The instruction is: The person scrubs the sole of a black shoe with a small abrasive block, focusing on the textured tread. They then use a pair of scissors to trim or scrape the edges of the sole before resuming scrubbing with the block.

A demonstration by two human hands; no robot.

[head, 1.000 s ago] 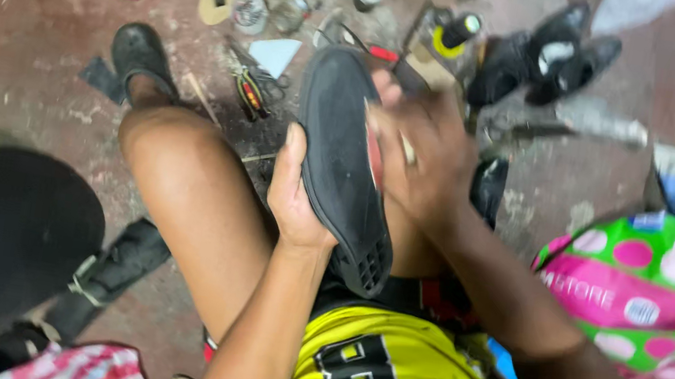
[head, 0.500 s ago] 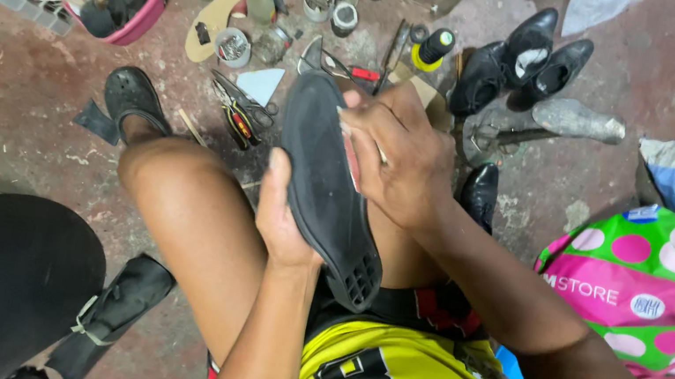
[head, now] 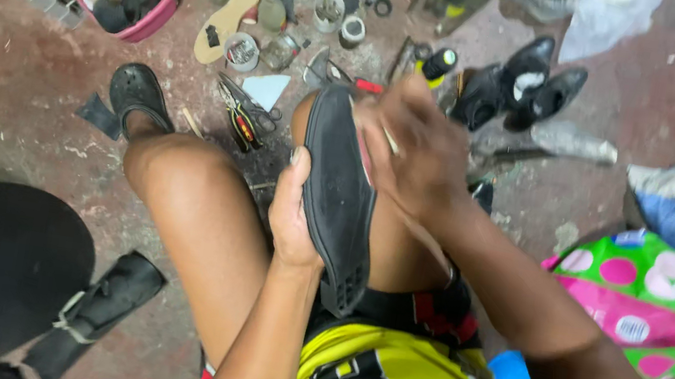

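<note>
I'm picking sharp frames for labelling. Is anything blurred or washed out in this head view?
Head view: the right hand is smeared by motion; the left hand and black sole are fairly crisp; even, soft light, no hard shadows; plastic sheet at the top edge looks pale.

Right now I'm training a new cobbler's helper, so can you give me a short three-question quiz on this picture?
1. True or false: the left hand holds the shoe from beneath, sole facing the camera.
2. Where is the right hand? A) on the floor B) at the shoe's upper edge C) inside the pink basket
3. What tool lies on the floor between the sandalled foot and the shoe?

Key
1. True.
2. B. Its grip on anything thin is too blurred to tell.
3. Pliers with dark handles.
</note>
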